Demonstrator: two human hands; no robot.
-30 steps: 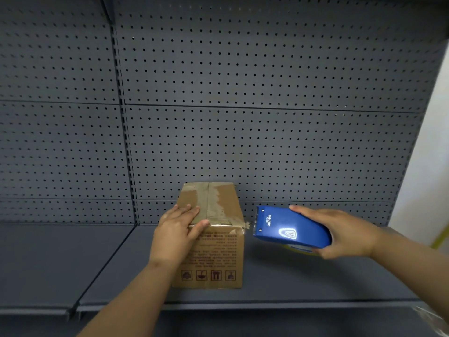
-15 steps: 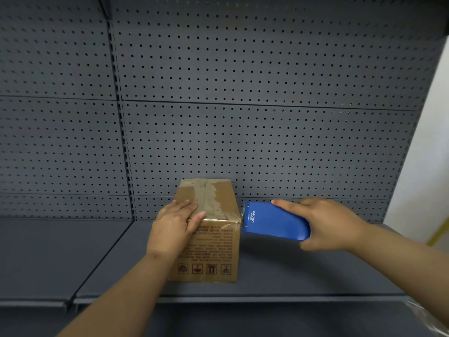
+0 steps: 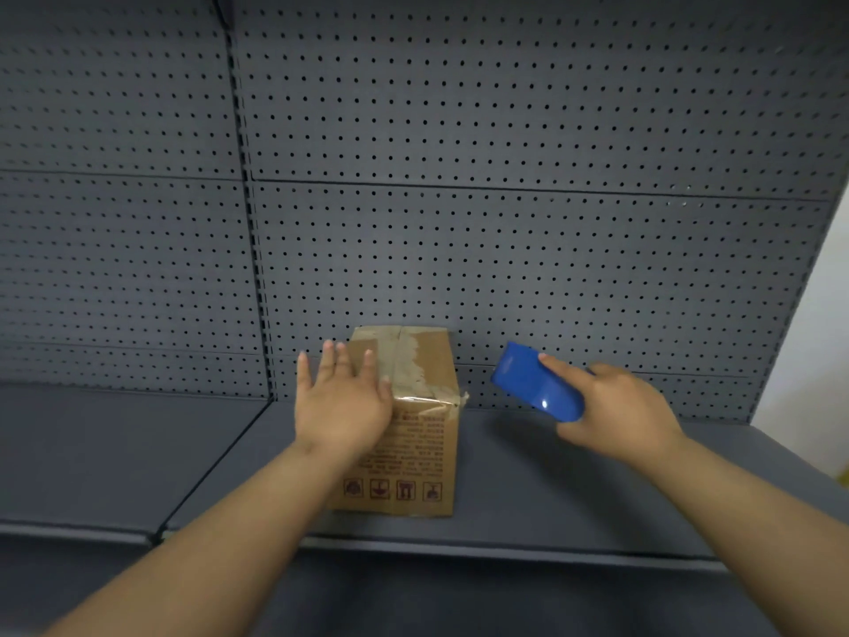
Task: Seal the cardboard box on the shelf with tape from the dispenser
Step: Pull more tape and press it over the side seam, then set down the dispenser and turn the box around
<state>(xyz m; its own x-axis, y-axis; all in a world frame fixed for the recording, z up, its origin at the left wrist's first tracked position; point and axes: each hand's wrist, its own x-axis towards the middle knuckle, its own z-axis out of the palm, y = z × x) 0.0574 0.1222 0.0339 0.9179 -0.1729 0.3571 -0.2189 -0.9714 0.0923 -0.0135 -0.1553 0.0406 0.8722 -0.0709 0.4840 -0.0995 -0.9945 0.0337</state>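
Observation:
A small cardboard box [image 3: 420, 448] stands on the grey shelf [image 3: 551, 498], its top flaps closed and covered with worn tape along the seam. My left hand [image 3: 342, 402] is at the box's front left top corner, fingers spread and lifted, holding nothing. My right hand [image 3: 615, 411] grips a blue tape dispenser [image 3: 535, 381] to the right of the box, tilted with its front end raised. The dispenser is apart from the box, a short gap from its right edge.
A grey pegboard wall [image 3: 505, 200] backs the shelf close behind the box. A second shelf section [image 3: 115, 452] lies to the left past a vertical upright. The shelf's front edge [image 3: 459, 544] runs below the box. A white wall shows at the far right.
My left hand has opened and lifted its fingers from the box top. The dispenser has drawn back to the right, away from the box's top right edge, and tilted upward.

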